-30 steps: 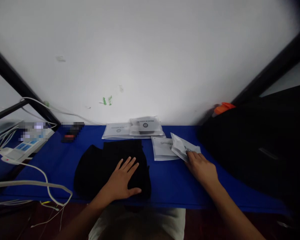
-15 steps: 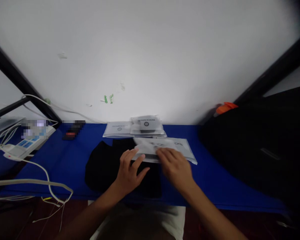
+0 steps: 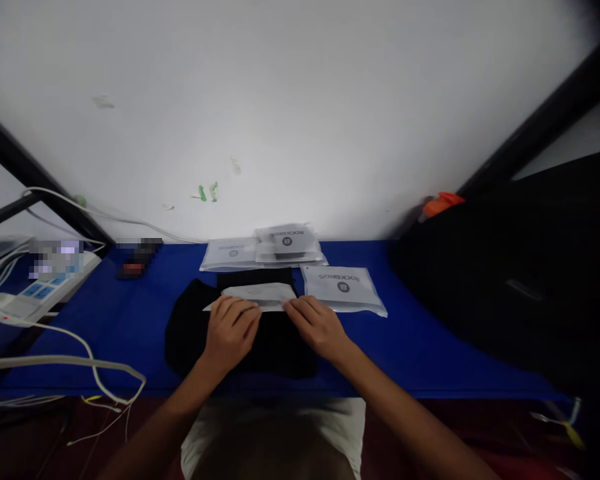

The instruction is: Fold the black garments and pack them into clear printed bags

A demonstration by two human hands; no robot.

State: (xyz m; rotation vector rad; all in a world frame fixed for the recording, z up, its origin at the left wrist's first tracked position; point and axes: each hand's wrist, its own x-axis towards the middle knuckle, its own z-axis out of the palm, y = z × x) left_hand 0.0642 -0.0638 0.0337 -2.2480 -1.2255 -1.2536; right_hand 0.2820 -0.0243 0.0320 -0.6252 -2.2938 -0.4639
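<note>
Both hands grip the near edge of a frosted white pouch (image 3: 263,293) above a black cloth (image 3: 280,347). At the pouch's left end, my left hand (image 3: 233,331) is closed on the edge. The fingers of my right hand (image 3: 317,325) pinch the right end. To the right lies another frosted pouch (image 3: 347,287) with a round logo and ROCKBROS lettering. Behind the cloth rest more such pouches, one on the left (image 3: 230,255) and others stacked (image 3: 289,243) beside it.
The blue table (image 3: 420,347) runs along a white wall. A white power strip (image 3: 45,290) with cables and a dark, pixelated object (image 3: 143,259) sit at left. A large black bag or cloth (image 3: 505,287) fills the right, with an orange item (image 3: 443,203) behind it.
The two pouches near my hands have separated: one lies at right, the other is between my hands over the black cloth. Both hands have closed on its near edge; the view has shifted slightly.
</note>
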